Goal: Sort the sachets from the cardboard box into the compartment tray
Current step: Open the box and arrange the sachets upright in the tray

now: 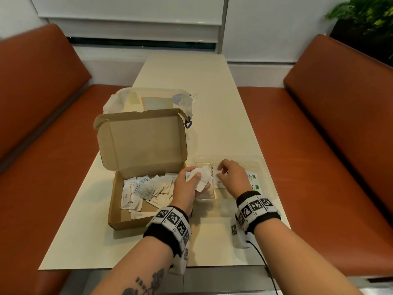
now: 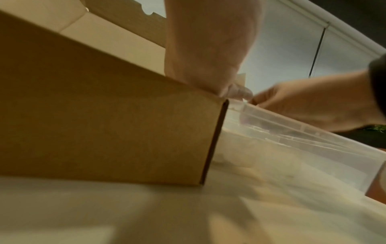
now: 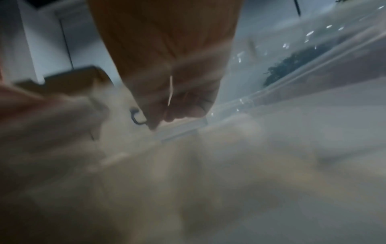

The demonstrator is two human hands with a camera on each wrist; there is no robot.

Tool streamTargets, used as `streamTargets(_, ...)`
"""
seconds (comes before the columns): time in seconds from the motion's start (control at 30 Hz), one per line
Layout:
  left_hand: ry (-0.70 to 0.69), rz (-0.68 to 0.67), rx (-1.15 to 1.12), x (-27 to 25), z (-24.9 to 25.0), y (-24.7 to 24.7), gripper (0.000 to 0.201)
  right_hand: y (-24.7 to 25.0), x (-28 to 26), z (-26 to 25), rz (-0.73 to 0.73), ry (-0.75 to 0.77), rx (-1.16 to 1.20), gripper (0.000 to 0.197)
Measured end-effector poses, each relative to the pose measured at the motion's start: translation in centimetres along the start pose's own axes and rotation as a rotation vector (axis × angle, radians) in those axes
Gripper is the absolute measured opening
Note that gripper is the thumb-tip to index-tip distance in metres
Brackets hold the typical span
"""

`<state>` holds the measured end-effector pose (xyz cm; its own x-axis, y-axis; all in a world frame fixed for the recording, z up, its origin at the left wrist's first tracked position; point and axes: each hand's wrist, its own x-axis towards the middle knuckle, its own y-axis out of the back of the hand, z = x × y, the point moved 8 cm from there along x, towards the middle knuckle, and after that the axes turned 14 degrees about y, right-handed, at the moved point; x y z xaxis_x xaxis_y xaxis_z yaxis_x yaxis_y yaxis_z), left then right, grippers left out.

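Head view: left hand (image 1: 187,184) grips sachets (image 1: 198,177) — seemingly over tray (image 1: 264,167) edge.

I log the cardboard box (image 1: 148,222) as plain brown card, matt, with raw cut edges. The sachets (image 1: 138,191) inside read as thin white paper, printed, slightly creased. The compartment tray (image 1: 262,167) is clear plastic, glossy, catching small highlights. The table (image 1: 212,92) shows a smooth cream top with a soft sheen. The benches (image 1: 329,135) look like rust-brown leatherette, smooth. My wrist bands (image 1: 255,209) appear black cloth.
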<state>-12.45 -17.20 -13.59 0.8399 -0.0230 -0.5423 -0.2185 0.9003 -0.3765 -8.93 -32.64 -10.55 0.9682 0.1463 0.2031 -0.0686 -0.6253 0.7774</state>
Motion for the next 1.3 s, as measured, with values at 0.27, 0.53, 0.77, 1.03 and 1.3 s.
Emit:
streamTargets(0.27,-0.023,-0.017,0.018,0.1,0.1,-0.2,0.015,0.1,-0.2,-3.7,-0.061,-0.010,0.300,0.018)
streamTargets(0.53,0.001,-0.051,0.038,-0.2,0.3,-0.4,0.016,0.0,-0.3,-3.8,-0.090,-0.029,0.350,0.015)
streamTargets(0.77,-0.005,-0.031,0.056,-0.1,0.1,-0.2,0.024,3.3,0.1,-0.9,0.133,-0.111,0.292,0.018)
streamTargets(1.03,0.010,-0.027,0.028,0.1,0.0,0.0,0.021,1.3,-0.3,1.3,-0.227,-0.131,-0.139,0.011)
streamTargets(1.3,0.001,-0.016,0.034,0.2,0.0,0.0,0.021,-0.6,0.4,0.7,-0.299,-0.003,-0.274,0.013)
